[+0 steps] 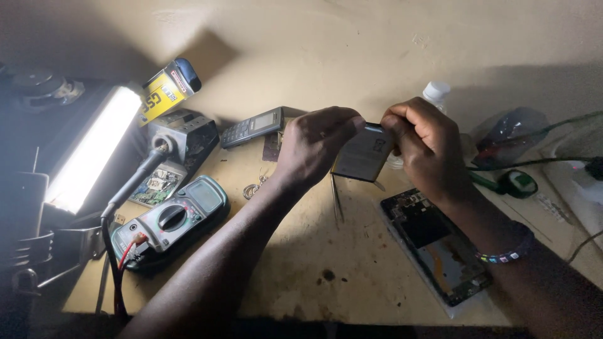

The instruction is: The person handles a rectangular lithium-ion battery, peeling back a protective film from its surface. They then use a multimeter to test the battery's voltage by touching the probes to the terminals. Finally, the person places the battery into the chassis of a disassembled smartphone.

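Note:
Both hands hold a flat dark phone battery (363, 156) up above the bench. My left hand (314, 144) pinches its upper left edge with the fingertips. My right hand (422, 143) grips its upper right corner. Below the right hand an opened smartphone (440, 245) lies face down with its inner parts exposed. Metal tweezers (337, 199) rest on the bench under the battery.
A green multimeter (173, 220) with red and black leads sits at the left, beside a bright lamp bar (91, 150). A keypad phone (252, 127), a circuit board (156, 185), a yellow tube (164, 93), a plastic bottle (436, 93) and green cables (534, 163) lie around the worn bench.

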